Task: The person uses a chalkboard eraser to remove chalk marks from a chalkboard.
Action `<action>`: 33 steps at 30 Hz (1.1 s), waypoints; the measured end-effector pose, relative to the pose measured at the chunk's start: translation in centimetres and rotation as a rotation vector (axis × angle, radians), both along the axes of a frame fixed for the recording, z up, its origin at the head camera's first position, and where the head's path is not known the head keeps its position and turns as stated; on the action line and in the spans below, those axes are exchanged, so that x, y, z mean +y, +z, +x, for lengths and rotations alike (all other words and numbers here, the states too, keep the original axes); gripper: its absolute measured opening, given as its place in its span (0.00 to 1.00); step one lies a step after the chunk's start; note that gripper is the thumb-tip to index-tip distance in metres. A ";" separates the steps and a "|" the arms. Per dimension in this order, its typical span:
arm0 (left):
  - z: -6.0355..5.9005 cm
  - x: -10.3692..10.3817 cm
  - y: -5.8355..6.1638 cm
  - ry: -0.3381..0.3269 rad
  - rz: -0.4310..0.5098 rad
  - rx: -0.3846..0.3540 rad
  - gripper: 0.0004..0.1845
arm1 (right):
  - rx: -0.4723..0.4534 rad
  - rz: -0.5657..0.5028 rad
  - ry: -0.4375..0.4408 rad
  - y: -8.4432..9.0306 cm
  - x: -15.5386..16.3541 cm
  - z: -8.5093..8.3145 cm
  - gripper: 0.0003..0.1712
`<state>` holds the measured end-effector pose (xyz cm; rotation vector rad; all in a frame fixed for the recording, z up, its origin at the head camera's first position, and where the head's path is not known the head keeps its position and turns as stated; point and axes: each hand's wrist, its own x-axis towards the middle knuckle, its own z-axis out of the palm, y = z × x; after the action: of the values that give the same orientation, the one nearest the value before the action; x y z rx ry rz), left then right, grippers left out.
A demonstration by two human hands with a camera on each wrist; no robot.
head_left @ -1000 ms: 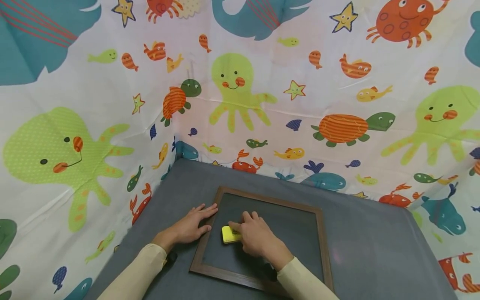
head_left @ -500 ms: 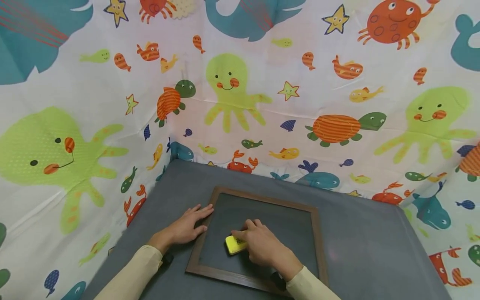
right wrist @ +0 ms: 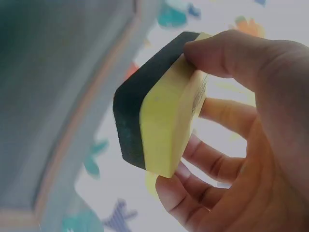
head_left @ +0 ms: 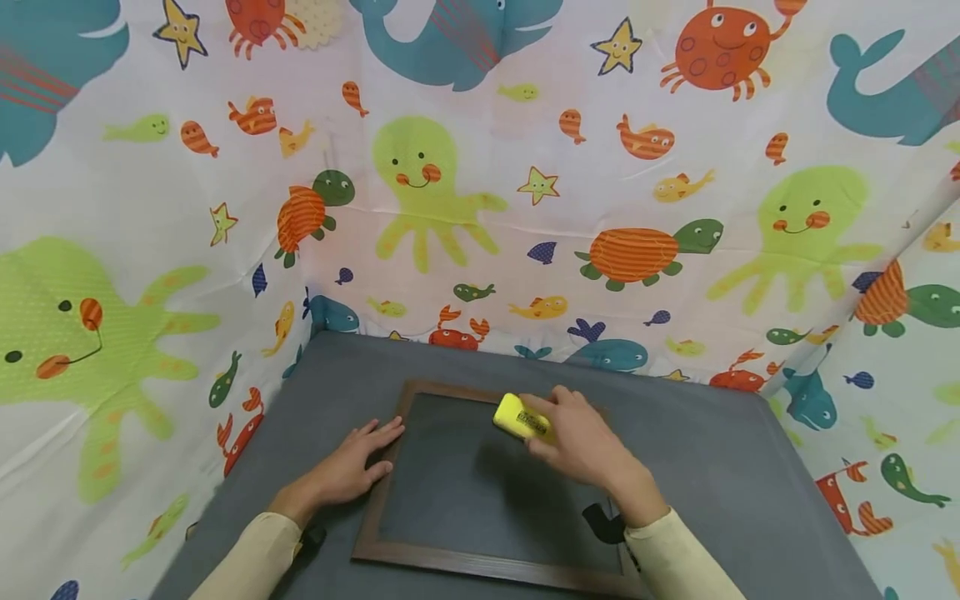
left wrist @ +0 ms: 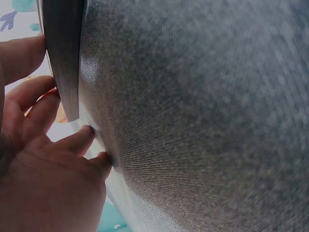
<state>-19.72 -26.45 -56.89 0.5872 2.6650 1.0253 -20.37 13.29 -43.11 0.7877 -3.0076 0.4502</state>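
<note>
A yellow board eraser (head_left: 522, 418) with a dark felt underside is gripped in my right hand (head_left: 583, 435). It is raised above the chalkboard (head_left: 442, 492), its shadow falling on the dark surface. In the right wrist view the thumb and fingers pinch the eraser (right wrist: 161, 116) by its edges, and the felt shows apart from the board. My left hand (head_left: 347, 463) rests at the board's left side, fingertips touching the brown wooden frame (head_left: 378, 500). Close by in the left wrist view, the left hand (left wrist: 53, 179) has its fingers extended against the frame (left wrist: 65, 58) and the grey cloth.
A grey cloth-covered table (head_left: 705, 492) lies under the board. White curtains (head_left: 465, 50) printed with sea animals enclose it at the back and both sides. A black strap (head_left: 603, 525) hangs at the right wrist.
The right hand has lifted the eraser off the chalkboard and moved it up and to the right. My left hand stays at the frame's left side. The head view has turned to the right.
</note>
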 end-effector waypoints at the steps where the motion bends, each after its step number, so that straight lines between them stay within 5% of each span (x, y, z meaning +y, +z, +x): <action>1: 0.1 -0.1 -0.1 0.004 -0.005 0.003 0.36 | -0.001 -0.010 -0.033 0.5 0.8 -0.2 0.35; 7: 0.9 -1.0 -0.4 0.028 -0.015 0.020 0.36 | 0.021 -0.063 -0.226 2.6 6.0 -1.0 0.38; 13: 1.1 -1.3 -0.2 0.040 0.000 0.011 0.36 | -0.056 -0.090 -0.430 2.4 11.0 -0.4 0.44; 21: 0.9 -0.9 0.1 0.037 -0.003 0.002 0.36 | -0.205 -0.077 -0.593 -2.3 14.8 1.0 0.49; 33: 0.3 0.6 0.3 0.014 0.004 -0.013 0.37 | -0.302 -0.034 -0.668 -8.2 17.4 2.7 0.52</action>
<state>-19.45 -25.87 -56.56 0.5620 2.6602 1.0342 -17.70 30.68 -51.29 -0.3323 -3.2469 0.6236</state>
